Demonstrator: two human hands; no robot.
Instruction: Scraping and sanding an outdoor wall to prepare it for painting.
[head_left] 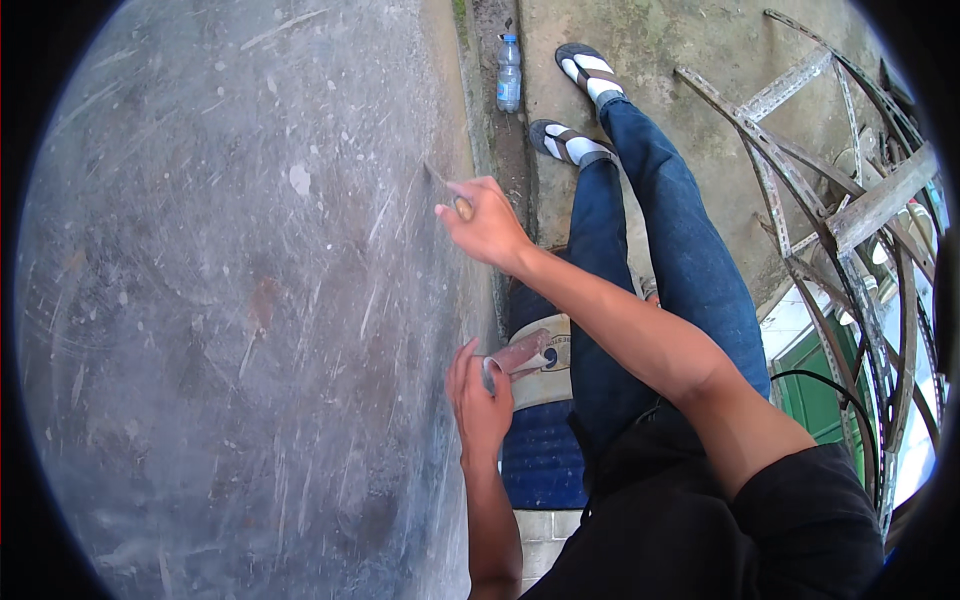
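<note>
My right hand [482, 222] is closed around a small scraper [463, 208] with a wooden handle. Its narrow blade points up and left, with the tip at the grey, scratched wall surface [250, 250]; whether it touches cannot be made out. Lower down, my left hand [482, 405] is curled around a bent piece of reddish-brown sandpaper [524, 353]. The fingers of that hand lie close to the wall, and the pale back of the sheet shows at its curled end.
A blue and white drum [540, 460] stands beside my legs [670, 220]. On the ground near the wall's foot lies a clear plastic bottle [509, 75] with a blue cap. Rusty metal frames [800, 160] are piled at the right, with a black cable [825, 380] below them.
</note>
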